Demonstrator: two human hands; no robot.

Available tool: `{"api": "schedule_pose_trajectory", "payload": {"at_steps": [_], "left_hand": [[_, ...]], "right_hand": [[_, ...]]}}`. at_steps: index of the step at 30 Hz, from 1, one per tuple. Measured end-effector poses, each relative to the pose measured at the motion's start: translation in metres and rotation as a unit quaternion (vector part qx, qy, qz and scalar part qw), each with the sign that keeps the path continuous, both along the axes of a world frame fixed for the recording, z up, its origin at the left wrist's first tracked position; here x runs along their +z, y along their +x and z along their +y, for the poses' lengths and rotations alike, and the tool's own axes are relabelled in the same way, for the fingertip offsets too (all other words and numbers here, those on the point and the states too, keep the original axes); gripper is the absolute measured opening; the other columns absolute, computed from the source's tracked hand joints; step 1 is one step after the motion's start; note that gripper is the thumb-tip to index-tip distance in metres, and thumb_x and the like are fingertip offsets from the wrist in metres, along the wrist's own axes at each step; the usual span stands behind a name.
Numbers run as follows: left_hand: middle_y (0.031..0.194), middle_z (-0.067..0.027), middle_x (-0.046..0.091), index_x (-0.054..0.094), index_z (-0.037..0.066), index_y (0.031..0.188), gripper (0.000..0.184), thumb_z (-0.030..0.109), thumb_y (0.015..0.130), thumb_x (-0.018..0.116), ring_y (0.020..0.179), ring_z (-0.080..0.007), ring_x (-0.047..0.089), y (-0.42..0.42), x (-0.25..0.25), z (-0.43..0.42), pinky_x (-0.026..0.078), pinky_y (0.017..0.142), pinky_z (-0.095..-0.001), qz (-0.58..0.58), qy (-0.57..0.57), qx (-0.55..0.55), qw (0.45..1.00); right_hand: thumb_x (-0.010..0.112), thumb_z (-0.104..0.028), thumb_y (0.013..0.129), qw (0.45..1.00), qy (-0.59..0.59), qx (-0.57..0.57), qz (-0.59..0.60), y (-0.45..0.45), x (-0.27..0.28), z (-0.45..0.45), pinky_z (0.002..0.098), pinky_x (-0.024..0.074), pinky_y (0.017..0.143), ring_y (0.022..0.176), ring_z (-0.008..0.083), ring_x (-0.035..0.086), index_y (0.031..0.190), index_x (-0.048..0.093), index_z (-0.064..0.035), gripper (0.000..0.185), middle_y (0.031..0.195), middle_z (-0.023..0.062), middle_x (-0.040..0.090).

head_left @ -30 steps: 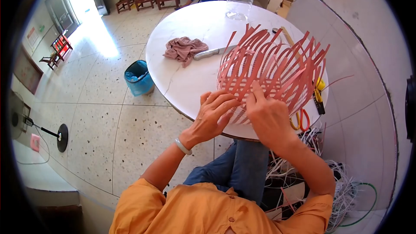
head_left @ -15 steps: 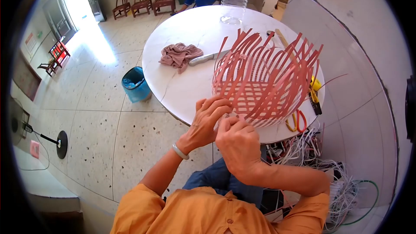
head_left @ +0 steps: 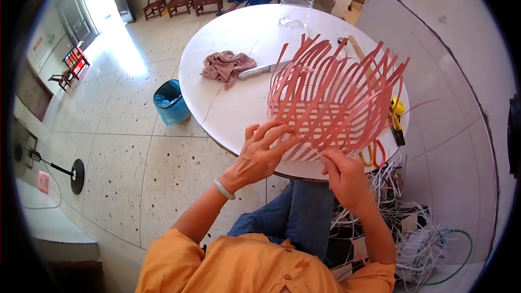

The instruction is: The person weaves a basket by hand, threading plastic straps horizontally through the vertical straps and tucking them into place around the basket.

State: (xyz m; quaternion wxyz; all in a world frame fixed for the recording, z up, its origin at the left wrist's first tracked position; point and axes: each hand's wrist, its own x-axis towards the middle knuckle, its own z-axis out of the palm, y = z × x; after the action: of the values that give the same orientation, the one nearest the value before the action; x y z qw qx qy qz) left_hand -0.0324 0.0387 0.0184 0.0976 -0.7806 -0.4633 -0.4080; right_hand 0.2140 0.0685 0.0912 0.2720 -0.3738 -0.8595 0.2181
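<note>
A half-woven basket (head_left: 320, 111) of flat reddish and white strips sits tilted on the round table, its loose red strip ends standing up in a ring. My left hand (head_left: 260, 152), with a pale bangle at the wrist, holds the basket's near left side; its fingers lie spread over the weave and the thumb is hidden. At the near right edge of the basket, my right hand (head_left: 347, 176) is closed, thumb and fingers pinched together. A strip seems to be between them, mostly hidden.
On the white table (head_left: 217, 114) lie a crumpled cloth (head_left: 227, 68), a knife (head_left: 255, 71), a clear plastic bottle (head_left: 297, 0), red-handled scissors (head_left: 379, 153) and a yellow tool (head_left: 398, 106). A blue-lined bin (head_left: 172, 106) stands left; tangled strips (head_left: 418, 244) lie right. A person reclines behind.
My right hand has moved right along the basket's near edge, away from my left hand. The left hand's fingers have spread over the weave. The basket stays in nearly the same place.
</note>
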Motion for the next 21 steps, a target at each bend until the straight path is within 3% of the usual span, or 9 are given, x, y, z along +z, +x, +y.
{"api": "schedule_pose_trajectory", "payload": {"at_steps": [5, 7, 13, 19, 21], "left_hand": [[0.135, -0.0096, 0.059, 0.067, 0.008, 0.124, 0.05, -0.001, 0.076, 0.076, 0.131, -0.0311, 0.049, 0.007, 0.001, 0.001, 0.035, 0.105, -0.0457, -0.016, -0.012, 0.006, 1.0], [0.134, -0.01, 0.059, 0.066, 0.008, 0.124, 0.05, 0.0, 0.075, 0.077, 0.131, -0.0312, 0.049, 0.009, 0.001, 0.001, 0.035, 0.105, -0.046, -0.023, -0.017, 0.003, 1.0], [0.133, -0.0102, 0.057, 0.066, 0.009, 0.126, 0.054, 0.003, 0.074, 0.08, 0.132, -0.0318, 0.048, 0.01, 0.001, -0.001, 0.035, 0.106, -0.0463, -0.031, -0.03, 0.004, 0.999], [0.134, -0.0102, 0.056, 0.065, 0.011, 0.128, 0.056, 0.004, 0.075, 0.081, 0.133, -0.0327, 0.046, 0.01, -0.001, -0.003, 0.035, 0.106, -0.0466, -0.038, -0.024, 0.013, 0.999], [0.134, -0.0102, 0.056, 0.065, 0.011, 0.128, 0.056, 0.005, 0.075, 0.081, 0.134, -0.0328, 0.046, 0.01, -0.002, -0.003, 0.035, 0.107, -0.0468, -0.042, -0.023, 0.014, 0.999]], "right_hand": [[0.062, -0.004, 0.093, 0.992, 0.121, -0.003, 0.02, 0.007, -0.014, -0.008, 0.0429, 0.0547, 0.064, 0.073, 0.0383, 0.069, 0.116, 0.066, -0.0048, 0.024, 0.086, 0.0153, 0.071], [0.065, -0.003, 0.085, 0.979, 0.192, -0.003, -0.07, 0.006, -0.003, -0.012, 0.0384, 0.0551, 0.062, 0.07, 0.0346, 0.068, 0.113, 0.067, -0.002, 0.028, 0.104, 0.0169, 0.069], [0.066, -0.008, 0.077, 0.915, 0.36, 0.032, -0.18, -0.007, 0.01, -0.015, 0.0329, 0.0553, 0.059, 0.065, 0.0211, 0.067, 0.104, 0.068, 0.005, 0.03, 0.127, 0.0201, 0.064], [0.067, -0.007, 0.077, 0.913, 0.352, 0.028, -0.204, -0.009, 0.019, 0.001, 0.032, 0.0555, 0.056, 0.062, 0.0186, 0.066, 0.1, 0.069, 0.003, 0.025, 0.141, 0.0239, 0.059], [0.067, -0.008, 0.077, 0.906, 0.356, 0.027, -0.226, -0.013, 0.021, 0.002, 0.0316, 0.0553, 0.056, 0.062, 0.0182, 0.066, 0.099, 0.068, 0.0024, 0.024, 0.136, 0.0229, 0.062]]}}
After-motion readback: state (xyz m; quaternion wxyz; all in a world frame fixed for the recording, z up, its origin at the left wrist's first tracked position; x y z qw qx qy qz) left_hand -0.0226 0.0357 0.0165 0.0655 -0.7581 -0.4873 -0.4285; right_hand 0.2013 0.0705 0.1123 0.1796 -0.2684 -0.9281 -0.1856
